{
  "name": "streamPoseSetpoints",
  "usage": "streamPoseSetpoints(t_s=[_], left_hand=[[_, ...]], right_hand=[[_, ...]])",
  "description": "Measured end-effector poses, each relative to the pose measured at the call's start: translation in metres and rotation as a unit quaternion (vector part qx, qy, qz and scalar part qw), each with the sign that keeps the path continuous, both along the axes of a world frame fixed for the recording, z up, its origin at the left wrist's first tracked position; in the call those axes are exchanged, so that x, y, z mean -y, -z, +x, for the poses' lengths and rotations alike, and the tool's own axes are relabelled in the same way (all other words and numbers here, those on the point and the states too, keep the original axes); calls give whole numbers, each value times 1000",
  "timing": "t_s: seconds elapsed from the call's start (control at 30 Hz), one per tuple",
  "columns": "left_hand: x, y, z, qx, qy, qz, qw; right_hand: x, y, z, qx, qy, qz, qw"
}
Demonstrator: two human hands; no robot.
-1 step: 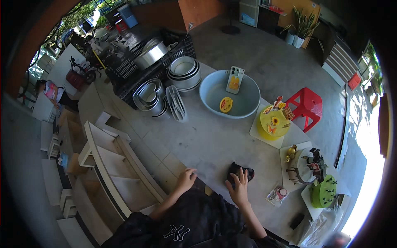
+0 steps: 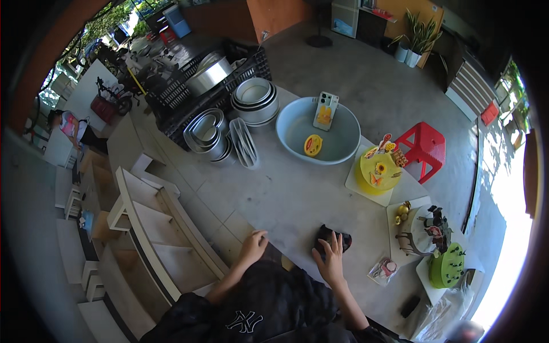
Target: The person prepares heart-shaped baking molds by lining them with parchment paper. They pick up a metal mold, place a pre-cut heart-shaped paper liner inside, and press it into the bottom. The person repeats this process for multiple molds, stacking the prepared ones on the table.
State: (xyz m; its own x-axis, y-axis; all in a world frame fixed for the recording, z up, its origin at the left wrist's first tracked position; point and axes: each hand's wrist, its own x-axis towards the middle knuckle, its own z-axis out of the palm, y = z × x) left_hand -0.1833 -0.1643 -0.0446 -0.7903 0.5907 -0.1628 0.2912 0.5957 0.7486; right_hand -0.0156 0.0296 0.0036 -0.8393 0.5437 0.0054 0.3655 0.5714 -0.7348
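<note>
My right hand point(image 2: 330, 262) is held with its fingers spread apart, over the near side of a small dark black object point(image 2: 323, 234) on the grey table point(image 2: 286, 200). The hand partly hides that object, and its kind is unclear. Whether the fingertips touch it I cannot tell. Off to the left, my left hand point(image 2: 252, 248) hovers by the table's near edge with its fingers curled in; nothing shows in it. A clear packet with a pink and white decoration point(image 2: 384, 270) lies to the right of my right hand.
A blue-grey basin point(image 2: 291, 143) holds a phone point(image 2: 325, 111) and a yellow round item point(image 2: 313, 145). Nested cake tins point(image 2: 254, 100) stand left, beside a black crate point(image 2: 171, 106). At right are decorated yellow point(image 2: 374, 177), white point(image 2: 420, 231) and green point(image 2: 447, 267) cakes, and a red stool point(image 2: 426, 146).
My left hand has shifted very slightly left and up. My right hand and the things on the table look the same.
</note>
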Motion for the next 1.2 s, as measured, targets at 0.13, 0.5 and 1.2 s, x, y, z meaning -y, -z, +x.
streamPoseSetpoints(t_s=[0.13,0.5,1.2], left_hand=[[16,0,-61,-58,-79,-16,995],[47,-9,-286,-29,-324,48,945],[66,-4,-429,489,-227,210,816]], right_hand=[[-7,-4,-13,21,30,-15,999],[11,21,-87,62,130,-68,987],[135,-20,-329,59,12,-125,990]])
